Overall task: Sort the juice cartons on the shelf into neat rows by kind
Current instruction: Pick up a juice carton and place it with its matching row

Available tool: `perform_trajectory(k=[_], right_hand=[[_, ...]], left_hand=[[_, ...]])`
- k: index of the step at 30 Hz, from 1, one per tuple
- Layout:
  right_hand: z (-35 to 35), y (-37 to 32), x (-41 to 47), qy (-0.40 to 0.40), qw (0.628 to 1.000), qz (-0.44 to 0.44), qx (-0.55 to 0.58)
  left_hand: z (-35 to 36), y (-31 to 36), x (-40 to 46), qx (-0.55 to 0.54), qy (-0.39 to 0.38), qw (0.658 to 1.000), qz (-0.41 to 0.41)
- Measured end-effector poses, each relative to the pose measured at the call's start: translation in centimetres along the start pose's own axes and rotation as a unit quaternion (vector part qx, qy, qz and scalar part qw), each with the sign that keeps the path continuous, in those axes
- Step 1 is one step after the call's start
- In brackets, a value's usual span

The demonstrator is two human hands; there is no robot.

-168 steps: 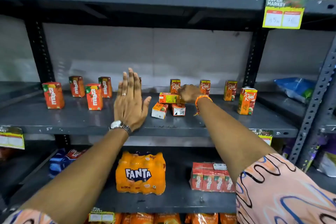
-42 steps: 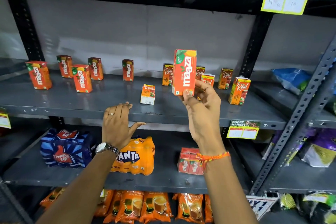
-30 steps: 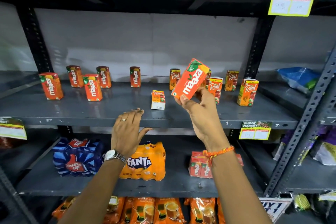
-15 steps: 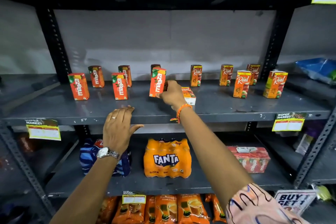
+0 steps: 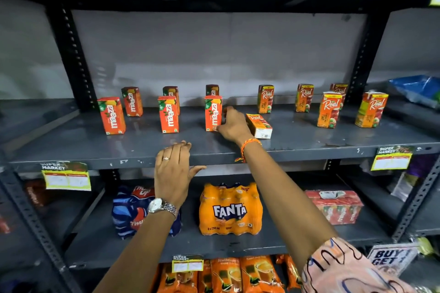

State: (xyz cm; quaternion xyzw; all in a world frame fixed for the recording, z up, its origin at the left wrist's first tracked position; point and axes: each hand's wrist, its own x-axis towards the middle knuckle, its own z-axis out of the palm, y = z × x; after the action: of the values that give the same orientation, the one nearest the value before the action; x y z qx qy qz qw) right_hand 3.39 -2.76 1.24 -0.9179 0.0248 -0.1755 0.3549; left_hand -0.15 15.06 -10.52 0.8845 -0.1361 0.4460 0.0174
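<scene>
Carton carried a second ago now stands on shelf (image 5: pixel 297 147); right hand (image 5: pixel 232 125) fingers around that Maaza carton (image 5: pixel 213 113). Left hand (image 5: pixel 173 169) open, empty. Just right of grip, one Real carton (image 5: pixel 259 125) lies toppled, unsorted.

Lower shelf: orange Fanta bottle pack (image 5: pixel 230 209), blue Thums Up pack (image 5: pixel 133 211) beside it, red carton multipack (image 5: pixel 334 207); yellow price tags (image 5: pixel 66 176).

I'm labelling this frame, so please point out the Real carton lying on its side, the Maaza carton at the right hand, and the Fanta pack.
Real carton lying on its side (image 5: pixel 258 124), head view, orange upper face.
Maaza carton (image 5: pixel 212 113), head view, front label.
Fanta pack (image 5: pixel 229 211), head view, logo.
</scene>
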Motion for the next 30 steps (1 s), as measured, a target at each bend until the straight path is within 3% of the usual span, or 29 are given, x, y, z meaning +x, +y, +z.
perform_trajectory(k=[4,7,10,14,19,23,30], right_hand=[[-2.2,0.6,-1.5,0.148,0.989,-0.027,-0.003],[-4.4,2.8,-2.7,0.257,0.96,0.049,-0.102],[-5.1,4.7,-3.6,0.172,0.961,0.17,-0.137],[-5.5,4.3,-2.9,0.113,0.968,0.19,-0.117],[-2.5,8.5,-2.9,0.011,0.971,0.234,0.046],[-4.2,6.2,-2.4,0.083,0.971,0.203,0.097],[-6.5,5.5,-2.7,0.124,0.978,0.115,0.119]], left_hand=[[-0.3,0.1,0.0,-0.004,0.003,1.0,-0.009],[-0.3,0.3,0.0,-0.019,-0.002,1.0,-0.017],[-0.4,0.5,0.0,-0.032,-0.011,0.999,-0.031],[-0.4,0.6,-0.1,-0.04,-0.02,0.998,-0.036],[-0.5,0.6,-0.1,-0.049,-0.026,0.998,-0.038],[-0.7,0.7,-0.1,-0.047,-0.037,0.997,-0.042],[-1.7,1.8,0.3,-0.047,-0.04,0.997,-0.05]])
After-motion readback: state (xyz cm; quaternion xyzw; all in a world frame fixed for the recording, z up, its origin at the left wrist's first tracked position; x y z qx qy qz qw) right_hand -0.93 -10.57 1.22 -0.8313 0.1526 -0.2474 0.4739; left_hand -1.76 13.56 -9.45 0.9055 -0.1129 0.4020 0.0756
